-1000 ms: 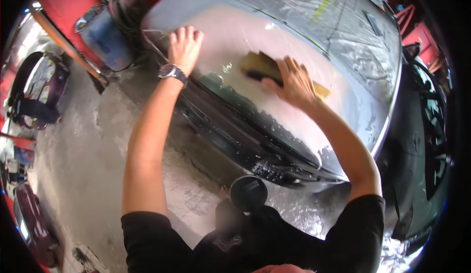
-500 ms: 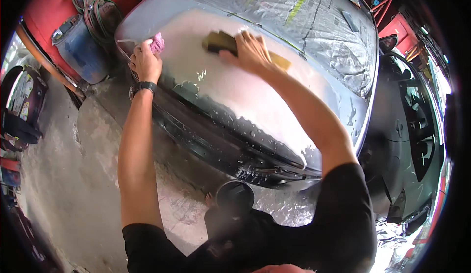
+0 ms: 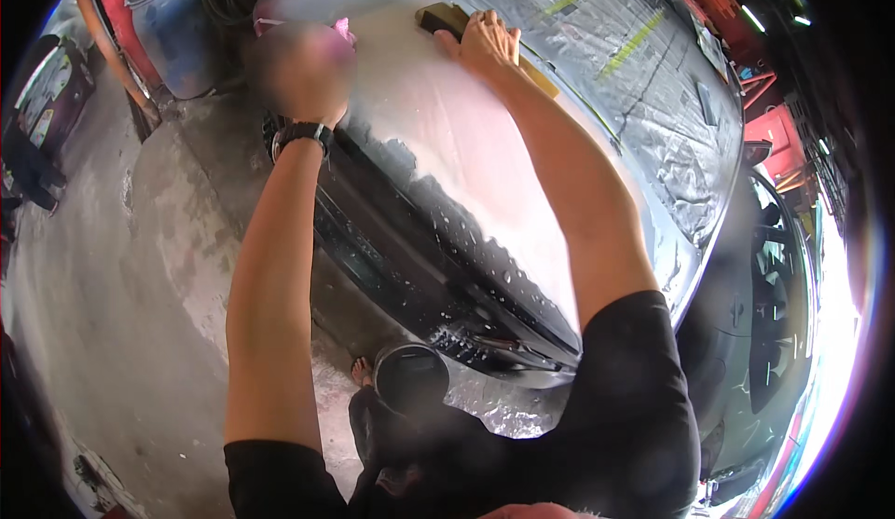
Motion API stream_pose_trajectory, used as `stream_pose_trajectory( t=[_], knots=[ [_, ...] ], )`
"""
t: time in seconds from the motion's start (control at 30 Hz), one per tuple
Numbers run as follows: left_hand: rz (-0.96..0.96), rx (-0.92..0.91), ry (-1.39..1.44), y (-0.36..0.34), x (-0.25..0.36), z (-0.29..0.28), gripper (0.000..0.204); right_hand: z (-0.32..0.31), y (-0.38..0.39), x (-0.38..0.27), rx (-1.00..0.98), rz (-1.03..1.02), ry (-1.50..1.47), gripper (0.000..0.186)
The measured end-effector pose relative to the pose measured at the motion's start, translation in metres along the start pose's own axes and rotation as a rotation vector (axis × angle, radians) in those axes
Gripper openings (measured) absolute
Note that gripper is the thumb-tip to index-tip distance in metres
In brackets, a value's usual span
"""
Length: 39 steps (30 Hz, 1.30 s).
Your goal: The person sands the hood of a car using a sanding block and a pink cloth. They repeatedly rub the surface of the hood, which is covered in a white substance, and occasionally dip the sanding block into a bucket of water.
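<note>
**One pale bonnet (image 3: 438, 114), beaded with water**

Nearest us are two black fabric sleeves (image 3: 634, 370) and one bare foot (image 3: 361, 372) beside one round, dark bucket (image 3: 380, 390), whose contents we cannot make out. One watch (image 3: 308, 132) with a dark strap circles the left wrist.

Our left hand (image 3: 308, 81) holds one crumpled pink cloth (image 3: 343, 29) near the bonnet's left front corner; a blur hides how the fingers close, and we cannot tell whether they touch the bonnet. Our right hand (image 3: 487, 44) is closed over one long, flat block (image 3: 443, 20), dark and yellowish-brown, lying on the bonnet toward its rear edge; the hand covers its middle. The bonnet is smooth and pinkish-white, with a ragged dark band of droplets along the front.

Farther off, two yellow-green strips (image 3: 632, 44) cross one wrinkled, silvery plastic sheet (image 3: 643, 142). We also see one scuffed blue drum (image 3: 172, 44) at left and one dark car (image 3: 718, 305) at right, its far end lost in glare.
</note>
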<state>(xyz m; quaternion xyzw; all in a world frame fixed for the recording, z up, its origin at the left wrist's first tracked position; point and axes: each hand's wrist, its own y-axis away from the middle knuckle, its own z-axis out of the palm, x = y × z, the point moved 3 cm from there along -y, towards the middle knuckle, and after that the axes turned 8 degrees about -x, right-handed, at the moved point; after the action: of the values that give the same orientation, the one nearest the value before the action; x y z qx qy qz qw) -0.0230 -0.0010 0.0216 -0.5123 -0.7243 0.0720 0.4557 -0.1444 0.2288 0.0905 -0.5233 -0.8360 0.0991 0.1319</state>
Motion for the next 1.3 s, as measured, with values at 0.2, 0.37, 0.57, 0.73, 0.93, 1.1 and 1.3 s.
stream_pose_trajectory(
  t=[0.2, 0.37, 0.57, 0.73, 0.93, 1.1, 1.3],
  knots=[
    [-0.047, 0.023, -0.067, 0.01, -0.025, -0.002, 0.04, -0.034, 0.169, -0.033, -0.009, -0.381, -0.096, 0.074],
    [-0.021, 0.029, -0.121, 0.008, -0.016, -0.013, 0.041, -0.018, 0.088, -0.035, 0.035, -0.29, -0.05, 0.078],
    [-0.022, -0.023, -0.024, 0.001, -0.001, 0.001, 0.045, 0.004, -0.016, -0.03, -0.024, -0.017, 0.05, 0.081],
    [-0.097, -0.072, -0.16, 0.005, -0.035, -0.005, 0.046, -0.036, 0.178, -0.004, -0.037, -0.337, -0.165, 0.068],
    [-0.063, -0.108, -0.109, -0.008, -0.038, -0.002, 0.045, -0.05, 0.211, 0.055, 0.068, -0.356, -0.159, 0.069],
    [-0.069, -0.093, -0.102, -0.01, -0.017, 0.009, 0.044, -0.022, 0.068, 0.081, 0.027, -0.015, 0.029, 0.079],
    [-0.136, -0.089, -0.224, -0.003, -0.051, 0.0, 0.043, -0.046, 0.224, 0.064, -0.006, -0.228, -0.176, 0.071]
  ],
)
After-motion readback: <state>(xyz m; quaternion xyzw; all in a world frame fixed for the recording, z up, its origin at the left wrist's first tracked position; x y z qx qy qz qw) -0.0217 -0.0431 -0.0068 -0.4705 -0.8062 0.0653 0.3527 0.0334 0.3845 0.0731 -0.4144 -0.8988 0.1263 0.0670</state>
